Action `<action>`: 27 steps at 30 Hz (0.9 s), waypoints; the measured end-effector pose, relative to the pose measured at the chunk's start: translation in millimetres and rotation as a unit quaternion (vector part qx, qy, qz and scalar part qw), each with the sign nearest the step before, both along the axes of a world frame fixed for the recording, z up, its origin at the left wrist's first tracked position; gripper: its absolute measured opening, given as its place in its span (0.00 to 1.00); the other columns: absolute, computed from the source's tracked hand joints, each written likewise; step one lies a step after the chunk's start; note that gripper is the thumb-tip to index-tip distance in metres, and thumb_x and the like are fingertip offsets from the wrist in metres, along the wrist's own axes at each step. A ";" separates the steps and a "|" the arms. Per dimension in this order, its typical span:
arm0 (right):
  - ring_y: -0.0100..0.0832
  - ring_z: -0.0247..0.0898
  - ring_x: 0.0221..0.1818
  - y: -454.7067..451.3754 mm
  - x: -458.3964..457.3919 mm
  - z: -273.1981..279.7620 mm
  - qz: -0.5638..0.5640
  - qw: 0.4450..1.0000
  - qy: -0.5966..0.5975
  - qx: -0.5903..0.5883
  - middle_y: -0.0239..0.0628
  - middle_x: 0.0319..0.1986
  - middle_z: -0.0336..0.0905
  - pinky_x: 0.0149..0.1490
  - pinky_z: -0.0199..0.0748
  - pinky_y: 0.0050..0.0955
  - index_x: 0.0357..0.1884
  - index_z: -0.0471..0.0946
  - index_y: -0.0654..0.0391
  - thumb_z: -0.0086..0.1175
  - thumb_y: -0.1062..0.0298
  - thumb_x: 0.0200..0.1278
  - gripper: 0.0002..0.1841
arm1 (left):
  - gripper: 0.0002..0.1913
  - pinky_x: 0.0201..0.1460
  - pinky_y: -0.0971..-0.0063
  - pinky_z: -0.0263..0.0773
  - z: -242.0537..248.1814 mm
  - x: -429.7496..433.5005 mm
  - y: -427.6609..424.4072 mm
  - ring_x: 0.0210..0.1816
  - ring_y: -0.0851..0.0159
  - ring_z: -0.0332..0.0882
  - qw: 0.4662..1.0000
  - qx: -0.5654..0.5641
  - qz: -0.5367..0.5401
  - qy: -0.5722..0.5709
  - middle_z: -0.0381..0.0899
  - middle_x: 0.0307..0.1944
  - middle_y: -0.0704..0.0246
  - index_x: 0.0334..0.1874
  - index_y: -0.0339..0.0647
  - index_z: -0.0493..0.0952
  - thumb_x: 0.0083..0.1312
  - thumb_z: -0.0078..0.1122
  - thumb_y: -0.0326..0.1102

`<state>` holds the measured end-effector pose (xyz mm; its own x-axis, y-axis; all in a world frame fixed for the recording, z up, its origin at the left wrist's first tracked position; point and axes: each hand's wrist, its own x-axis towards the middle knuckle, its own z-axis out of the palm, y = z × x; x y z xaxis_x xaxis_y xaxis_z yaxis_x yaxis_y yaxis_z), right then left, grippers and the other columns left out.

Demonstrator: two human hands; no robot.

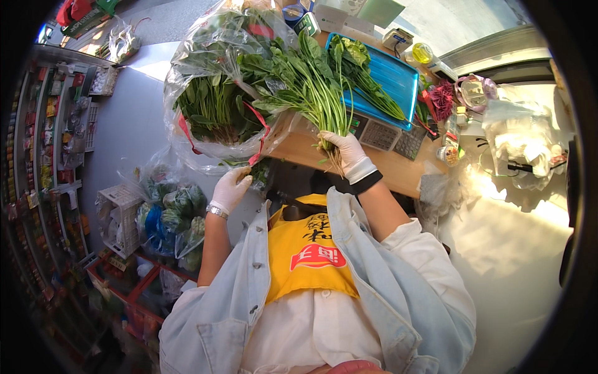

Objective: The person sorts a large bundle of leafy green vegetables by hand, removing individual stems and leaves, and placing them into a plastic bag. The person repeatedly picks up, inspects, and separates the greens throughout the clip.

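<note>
My right hand (345, 150), in a white glove, grips a bunch of leafy greens that looks like spinach (322, 93) by its root end. The leaves fan away from me, over the big clear plastic bag (187, 135) and the edge of a blue tray (392, 89). More of the same greens (210, 105) stand inside the bag, whose mouth faces me. At the near rim of that bag, beside the end of a red strip (261, 135), the gloved fingers of my left hand (232, 189) are pinched together. A second small bunch (369, 79) lies on the tray.
The tray sits on a scale with a keypad (378, 134), on a wooden table (303, 152). Red chillies (427, 105) and a small jar (448, 154) are at the right. Left of me stand a white crate (119, 219), bagged vegetables (180, 205) and stocked shelves (46, 140).
</note>
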<state>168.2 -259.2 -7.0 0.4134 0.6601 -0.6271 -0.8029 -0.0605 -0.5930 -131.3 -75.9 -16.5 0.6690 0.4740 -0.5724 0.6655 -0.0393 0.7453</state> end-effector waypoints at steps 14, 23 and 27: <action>0.28 0.81 0.35 -24.1 173.3 171.8 0.098 0.979 -0.160 0.077 0.43 0.41 0.82 0.41 0.86 0.28 0.51 0.76 0.66 0.60 0.71 0.68 0.14 | 0.26 0.78 0.47 0.49 -7.8 191.9 -44.4 0.76 0.37 0.51 0.925 0.314 -0.200 0.069 0.59 0.76 0.55 0.65 0.55 0.77 0.63 0.62 0.50; 0.28 0.76 0.31 -90.4 229.9 27.8 0.156 0.973 -0.144 -0.086 0.36 0.35 0.78 0.36 0.77 0.27 0.58 0.71 0.61 0.66 0.79 0.56 0.27 | 0.30 0.75 0.61 0.58 -39.9 191.0 -49.8 0.74 0.41 0.59 0.949 0.260 -0.125 0.129 0.55 0.76 0.43 0.66 0.46 0.76 0.62 0.62 0.49; 0.25 0.68 0.25 -99.6 241.6 -14.5 0.214 0.927 -0.262 -0.160 0.33 0.32 0.74 0.28 0.66 0.24 0.60 0.69 0.58 0.67 0.78 0.55 0.30 | 0.27 0.74 0.65 0.61 -40.3 191.4 -52.9 0.74 0.44 0.59 0.968 0.223 -0.047 0.102 0.58 0.74 0.41 0.64 0.43 0.77 0.63 0.63 0.46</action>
